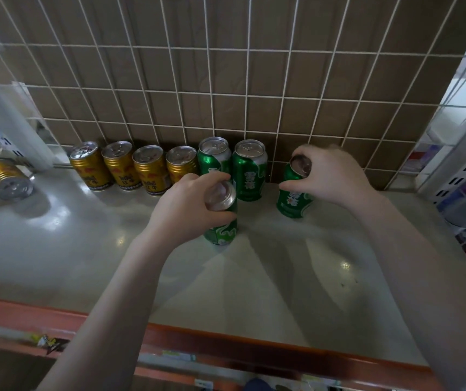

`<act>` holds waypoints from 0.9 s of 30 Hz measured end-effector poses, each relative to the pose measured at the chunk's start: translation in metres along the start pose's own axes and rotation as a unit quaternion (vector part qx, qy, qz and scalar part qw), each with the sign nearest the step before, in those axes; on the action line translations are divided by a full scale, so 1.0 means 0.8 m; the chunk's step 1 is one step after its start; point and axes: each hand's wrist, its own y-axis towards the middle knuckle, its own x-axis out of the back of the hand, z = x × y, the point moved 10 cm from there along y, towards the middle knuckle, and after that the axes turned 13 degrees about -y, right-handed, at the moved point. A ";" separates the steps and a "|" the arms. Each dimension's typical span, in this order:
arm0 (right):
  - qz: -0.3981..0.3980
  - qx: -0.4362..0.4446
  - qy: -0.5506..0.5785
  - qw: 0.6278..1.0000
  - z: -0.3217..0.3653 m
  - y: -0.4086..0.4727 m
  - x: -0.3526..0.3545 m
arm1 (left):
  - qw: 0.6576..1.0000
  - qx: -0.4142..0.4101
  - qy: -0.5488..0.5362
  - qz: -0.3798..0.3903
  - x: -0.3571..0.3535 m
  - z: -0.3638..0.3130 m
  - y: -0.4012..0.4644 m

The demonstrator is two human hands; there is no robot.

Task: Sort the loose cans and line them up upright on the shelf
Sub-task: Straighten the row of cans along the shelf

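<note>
Nearest the camera, an orange-red front edge (226,345) of the shelf is seen, and two bare forearms are stretched across it over the pale shelf surface (282,277). Both arms are extended forward and converge slightly toward the back wall.

A green can (222,221) is gripped near its top by the left hand (186,204), with the fingers curled round the rim from the left side and the thumb lower on the body. This can is held upright or nearly so, standing forward of the row, and its base appears to be on the shelf.

A second green can (293,197) is gripped by the right hand (330,173), with the fingers arched over the top and the thumb pressed against the side. It is tilted slightly, its top leaning toward the wall, and it is set apart to the right of the row.

Against the brown tiled wall (226,80), covered by a white wire grid, a row is formed: four gold cans (130,167) are lined upright on the left, and two green cans (231,165) are stood upright directly to their right, touching or nearly touching.

One more gold can (4,179) is seen lying on its side at the far left, well apart from the row, its end turned toward the camera. White perforated shelf uprights (463,170) are visible at the right edge.
</note>
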 end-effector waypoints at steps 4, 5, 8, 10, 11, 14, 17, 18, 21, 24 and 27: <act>0.011 0.005 -0.007 1.000 0.007 0.020 0.002 | 1.000 0.002 0.002 0.015 -0.003 0.001 0.002; 0.011 0.008 -0.011 1.000 0.008 0.026 0.003 | 1.000 0.002 0.002 0.017 -0.003 0.001 0.003; 0.018 0.024 -0.017 0.999 0.013 0.040 0.000 | 1.000 0.001 0.003 0.018 -0.003 0.001 0.004; 0.029 0.024 -0.009 0.999 0.011 0.049 -0.005 | 1.000 -0.003 0.003 0.018 -0.003 0.000 0.003; 0.034 0.025 -0.005 0.999 0.010 0.053 -0.007 | 1.000 -0.004 0.002 0.018 -0.004 0.000 0.002; 0.039 0.028 0.000 0.999 0.010 0.062 -0.010 | 1.000 -0.003 -0.002 0.017 -0.004 0.001 0.003; 0.038 0.033 0.001 0.999 0.014 0.067 -0.009 | 1.000 -0.002 -0.003 0.018 -0.004 0.002 0.004; 0.038 0.032 0.003 0.999 0.013 0.067 -0.009 | 1.000 -0.003 -0.003 0.020 -0.004 0.002 0.004; 0.039 0.032 0.007 0.999 0.011 0.067 -0.010 | 1.000 -0.004 -0.005 0.023 -0.004 0.002 0.005; 0.045 0.032 0.016 0.998 0.008 0.068 -0.016 | 1.000 -0.003 -0.010 0.026 -0.004 0.004 0.006; 0.050 0.034 0.039 0.997 0.006 0.066 -0.021 | 0.999 -0.006 -0.021 0.027 -0.003 0.004 0.008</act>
